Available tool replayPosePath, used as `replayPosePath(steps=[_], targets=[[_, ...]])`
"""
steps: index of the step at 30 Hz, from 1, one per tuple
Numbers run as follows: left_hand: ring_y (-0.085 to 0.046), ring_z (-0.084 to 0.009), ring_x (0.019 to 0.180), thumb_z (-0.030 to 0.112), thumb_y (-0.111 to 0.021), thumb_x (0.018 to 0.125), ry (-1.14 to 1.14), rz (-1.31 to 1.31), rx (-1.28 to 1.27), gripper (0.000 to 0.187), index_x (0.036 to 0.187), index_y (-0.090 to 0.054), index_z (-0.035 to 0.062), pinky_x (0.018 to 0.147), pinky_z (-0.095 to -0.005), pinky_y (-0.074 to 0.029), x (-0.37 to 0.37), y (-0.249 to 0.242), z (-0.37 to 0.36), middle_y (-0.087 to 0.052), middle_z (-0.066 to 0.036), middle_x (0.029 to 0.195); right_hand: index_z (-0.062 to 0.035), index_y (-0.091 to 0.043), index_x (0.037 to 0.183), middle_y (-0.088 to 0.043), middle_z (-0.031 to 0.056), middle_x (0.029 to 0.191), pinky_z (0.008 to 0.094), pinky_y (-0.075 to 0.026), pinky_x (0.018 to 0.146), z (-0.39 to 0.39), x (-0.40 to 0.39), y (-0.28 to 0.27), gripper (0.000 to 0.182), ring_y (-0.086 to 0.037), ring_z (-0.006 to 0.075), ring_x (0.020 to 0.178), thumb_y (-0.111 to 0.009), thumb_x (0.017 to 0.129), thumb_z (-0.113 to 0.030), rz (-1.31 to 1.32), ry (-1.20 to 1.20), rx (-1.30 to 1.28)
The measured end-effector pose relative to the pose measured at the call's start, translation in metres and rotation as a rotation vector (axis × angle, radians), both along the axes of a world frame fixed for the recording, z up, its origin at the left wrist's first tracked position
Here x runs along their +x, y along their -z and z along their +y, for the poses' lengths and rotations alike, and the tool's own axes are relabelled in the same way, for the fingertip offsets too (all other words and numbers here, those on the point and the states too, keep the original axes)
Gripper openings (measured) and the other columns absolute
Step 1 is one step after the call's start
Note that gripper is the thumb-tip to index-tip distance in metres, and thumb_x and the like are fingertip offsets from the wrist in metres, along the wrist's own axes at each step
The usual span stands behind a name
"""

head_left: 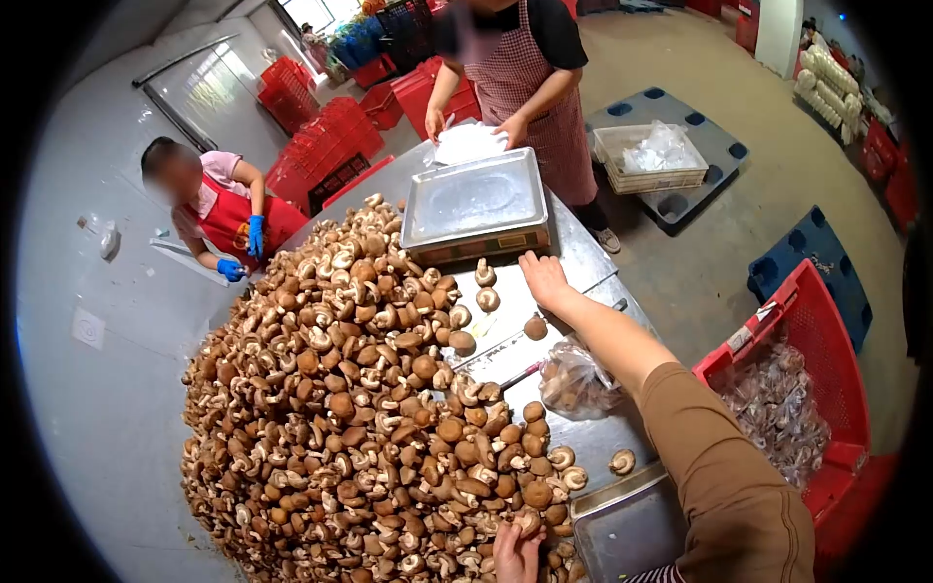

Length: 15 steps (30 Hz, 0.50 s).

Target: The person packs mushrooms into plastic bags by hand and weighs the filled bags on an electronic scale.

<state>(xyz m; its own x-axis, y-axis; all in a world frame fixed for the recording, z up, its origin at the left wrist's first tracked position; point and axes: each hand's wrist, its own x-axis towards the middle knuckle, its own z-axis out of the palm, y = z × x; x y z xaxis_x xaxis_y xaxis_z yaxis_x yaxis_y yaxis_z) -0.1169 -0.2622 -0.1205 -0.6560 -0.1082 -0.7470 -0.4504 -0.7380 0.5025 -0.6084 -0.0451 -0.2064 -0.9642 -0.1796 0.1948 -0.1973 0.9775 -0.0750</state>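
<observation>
A large heap of brown shiitake mushrooms (340, 408) covers the left and middle of the metal table. At the heap's near edge, my left hand (515, 556) has its fingers closed around one shiitake mushroom (528, 522). My right hand (546, 281) is stretched far across the table, its fingers apart by the front corner of the weighing scale (476, 199), with nothing visible in it. Loose mushrooms (487, 297) lie just left of that hand. Under my right forearm sits a clear plastic bag of mushrooms (577, 381).
A second metal tray (632, 536) is close to me. Right of the table stands a red crate (792, 389) of bagged mushrooms. Across the table, one person (530, 97) handles white sheets; another person (233, 209) wears blue gloves. A white basket (651, 160) rests on a pallet.
</observation>
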Motion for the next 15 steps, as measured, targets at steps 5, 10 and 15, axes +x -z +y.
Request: replayPosePath(steps=[5,10,15], targets=[[-0.057,-0.0281,0.119,0.017,-0.064,0.095,0.036,0.08,0.047,0.052,0.141,-0.042,0.0061,0.093,-0.0456,-0.049,-0.009,0.002,0.012,-0.059,-0.013,0.128,-0.0056,-0.063,0.111,-0.058,0.009,0.105,0.0396,-0.047,0.08,0.014,0.014,-0.01,0.029,-0.063,0.0259,0.09,-0.06,0.082,-0.008,0.028,-0.094,-0.027],[-0.059,-0.0237,0.112,0.017,-0.063,0.096,0.039,-0.005,-0.017,0.043,0.133,-0.05,0.0018,0.087,-0.0399,-0.051,-0.041,-0.047,0.027,-0.061,-0.011,0.121,-0.0057,-0.073,0.093,-0.06,0.0111,0.106,0.0404,-0.046,0.086,0.039,0.024,-0.017,0.017,-0.059,0.0286,0.104,-0.059,0.083,-0.008,-0.045,-0.052,-0.014],[-0.067,-0.0349,0.102,0.01,-0.053,0.098,-0.001,0.153,0.075,0.025,0.121,-0.05,0.0018,0.087,-0.0459,-0.056,-0.051,-0.039,0.024,-0.066,-0.019,0.113,-0.0022,-0.063,0.1,-0.065,0.0177,0.099,0.0444,-0.048,0.082,0.059,0.048,-0.027,0.021,-0.063,0.0348,0.096,-0.067,0.085,-0.017,-0.186,-0.032,-0.203]])
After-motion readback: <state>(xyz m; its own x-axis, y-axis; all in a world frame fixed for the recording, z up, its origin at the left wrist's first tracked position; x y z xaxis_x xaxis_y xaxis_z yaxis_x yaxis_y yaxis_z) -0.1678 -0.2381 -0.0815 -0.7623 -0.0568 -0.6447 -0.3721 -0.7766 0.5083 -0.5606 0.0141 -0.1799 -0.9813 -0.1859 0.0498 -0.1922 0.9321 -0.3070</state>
